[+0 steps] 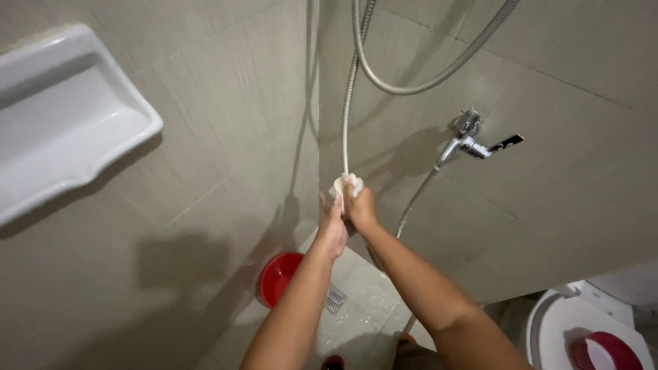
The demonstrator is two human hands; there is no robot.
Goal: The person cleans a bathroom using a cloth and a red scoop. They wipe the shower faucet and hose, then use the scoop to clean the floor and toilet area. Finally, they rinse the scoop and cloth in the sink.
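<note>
Head view: both hands, left hand (pixel 334 226) and right hand (pixel 361 205), are clenched together around a white sponge (pixel 345 183) against the metal shower hose (pixel 348 103).

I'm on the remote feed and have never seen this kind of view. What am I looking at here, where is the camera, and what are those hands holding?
There is no machine here: one camera sits on a person's head and looks down along their bare arms. The place is a tiled bathroom corner. The left hand and right hand meet in front of the wall, together gripping a small white piece, probably a cloth or sponge, right at the metal shower hose. To the right is a chrome tap with a dark handle. A white wall shelf sits upper left. Down on the floor are a red bucket and a drain grate. At lower right a white toilet carries a red bowl-like thing.
</note>
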